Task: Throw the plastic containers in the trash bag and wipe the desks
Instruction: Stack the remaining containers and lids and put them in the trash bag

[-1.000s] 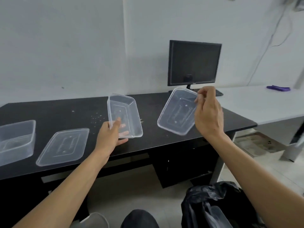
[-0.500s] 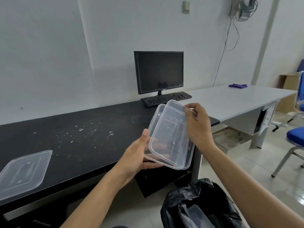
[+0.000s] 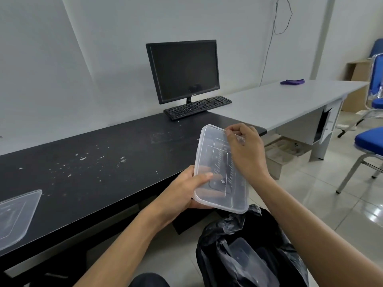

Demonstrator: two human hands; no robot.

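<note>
A clear plastic container with its lid on (image 3: 215, 160) is held tilted in front of me, just above the black trash bag (image 3: 209, 255). My left hand (image 3: 184, 191) grips its lower left edge, thumb on the lid. My right hand (image 3: 244, 150) pinches the lid's upper right edge. Another clear container (image 3: 248, 259) lies inside the bag. A loose clear lid (image 3: 14, 216) rests on the black desk (image 3: 93, 166) at the far left. White crumbs are scattered over the desk.
A monitor (image 3: 183, 69) and keyboard (image 3: 198, 106) stand at the back of the black desk. A grey desk (image 3: 286, 100) adjoins on the right with a purple cloth (image 3: 292, 81) on it. Blue chairs (image 3: 371, 139) stand at the far right on the tiled floor.
The lid in my right hand has come down onto the container in my left hand; both hands now hold them together, lower and closer to the trash bag. The view has swung right.
</note>
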